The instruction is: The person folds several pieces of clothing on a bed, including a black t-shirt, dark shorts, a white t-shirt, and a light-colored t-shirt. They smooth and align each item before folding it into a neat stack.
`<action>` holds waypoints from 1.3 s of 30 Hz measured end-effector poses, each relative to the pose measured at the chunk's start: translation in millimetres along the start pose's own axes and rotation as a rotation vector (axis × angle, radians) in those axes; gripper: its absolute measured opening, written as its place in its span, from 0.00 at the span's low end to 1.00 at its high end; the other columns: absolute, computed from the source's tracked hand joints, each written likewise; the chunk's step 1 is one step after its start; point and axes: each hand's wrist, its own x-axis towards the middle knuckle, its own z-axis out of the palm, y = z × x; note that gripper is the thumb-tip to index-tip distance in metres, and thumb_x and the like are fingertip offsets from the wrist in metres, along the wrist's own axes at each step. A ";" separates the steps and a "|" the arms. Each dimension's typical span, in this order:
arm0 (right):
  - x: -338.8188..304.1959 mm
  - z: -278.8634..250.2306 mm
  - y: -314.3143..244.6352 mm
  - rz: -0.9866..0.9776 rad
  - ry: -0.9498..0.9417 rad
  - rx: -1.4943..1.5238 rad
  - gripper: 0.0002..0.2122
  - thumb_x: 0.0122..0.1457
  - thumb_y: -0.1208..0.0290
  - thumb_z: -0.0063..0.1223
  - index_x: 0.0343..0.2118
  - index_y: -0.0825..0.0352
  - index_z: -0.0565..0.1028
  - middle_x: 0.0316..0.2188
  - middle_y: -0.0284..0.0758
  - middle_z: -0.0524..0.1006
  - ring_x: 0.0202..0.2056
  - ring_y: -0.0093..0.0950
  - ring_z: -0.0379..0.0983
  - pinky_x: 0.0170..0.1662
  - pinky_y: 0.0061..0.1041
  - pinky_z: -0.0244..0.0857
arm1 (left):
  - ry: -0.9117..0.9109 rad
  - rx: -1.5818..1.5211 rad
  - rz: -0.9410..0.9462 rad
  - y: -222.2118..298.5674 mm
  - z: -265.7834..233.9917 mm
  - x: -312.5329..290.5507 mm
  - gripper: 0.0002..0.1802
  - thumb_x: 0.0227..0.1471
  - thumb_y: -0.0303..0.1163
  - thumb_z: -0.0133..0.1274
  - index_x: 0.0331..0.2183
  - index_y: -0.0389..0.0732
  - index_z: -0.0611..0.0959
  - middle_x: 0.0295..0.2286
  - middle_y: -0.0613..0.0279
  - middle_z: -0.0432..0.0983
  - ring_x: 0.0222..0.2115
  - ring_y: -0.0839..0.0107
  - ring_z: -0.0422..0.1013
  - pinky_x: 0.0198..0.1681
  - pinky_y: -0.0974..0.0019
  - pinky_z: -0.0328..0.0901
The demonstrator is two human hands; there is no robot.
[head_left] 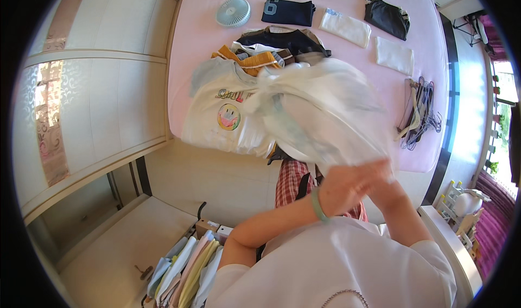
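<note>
White garment [320, 112] clenched in both hands' fingers [353, 183] above pink bed [195, 42], cream wardrobe [103, 107] alongside

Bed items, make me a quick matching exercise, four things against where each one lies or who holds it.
Things:
1. small fan
2. bundle of hangers
3. white garment
4. smiley-print shirt

Places:
A. right edge of the bed
B. held up by both hands, left hand, right hand
C. near edge, left of the held cloth
D. far left of the bed

Pairs: 1-D, 2-A, 3-B, 4-C
</note>
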 end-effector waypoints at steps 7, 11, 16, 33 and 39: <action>3.5 -42.0 -42.0 -0.052 0.193 -0.105 0.14 0.55 0.70 0.55 0.44 0.66 0.75 0.39 0.34 0.75 0.40 0.26 0.70 0.43 0.28 0.65 | 0.002 -0.012 0.048 40.9 -4.0 -10.0 0.18 0.54 0.29 0.53 0.48 0.46 0.74 0.51 0.56 0.71 0.33 0.65 0.75 0.33 0.68 0.71; 1.5 -55.2 -58.2 -0.098 0.219 -0.131 0.15 0.54 0.69 0.57 0.44 0.66 0.75 0.41 0.34 0.74 0.42 0.27 0.70 0.44 0.29 0.65 | 0.640 -0.140 -0.347 -18.6 -32.5 7.3 0.33 0.57 0.25 0.51 0.61 0.39 0.58 0.55 0.49 0.62 0.44 0.75 0.67 0.36 0.75 0.67; -4.4 -71.7 -70.3 -0.139 0.254 -0.178 0.17 0.52 0.66 0.59 0.45 0.66 0.74 0.42 0.35 0.74 0.43 0.29 0.69 0.45 0.30 0.64 | 0.640 -0.126 -0.256 -26.4 -17.7 21.9 0.36 0.56 0.24 0.52 0.62 0.41 0.55 0.54 0.49 0.63 0.44 0.75 0.67 0.32 0.79 0.66; -24.0 -120.9 -104.0 -0.255 0.104 -0.532 0.24 0.47 0.58 0.65 0.45 0.65 0.74 0.48 0.36 0.72 0.48 0.33 0.67 0.51 0.32 0.62 | 0.570 0.560 0.104 -1.7 18.4 49.3 0.41 0.45 0.26 0.60 0.60 0.38 0.61 0.54 0.51 0.63 0.42 0.58 0.73 0.38 0.69 0.68; -44.1 -135.0 -86.0 -0.040 0.104 -0.405 0.26 0.46 0.59 0.65 0.48 0.64 0.72 0.47 0.37 0.72 0.49 0.32 0.67 0.53 0.30 0.60 | 0.355 0.092 -0.050 3.0 5.4 64.5 0.19 0.44 0.16 0.53 0.41 0.37 0.74 0.33 0.54 0.76 0.33 0.59 0.73 0.39 0.70 0.67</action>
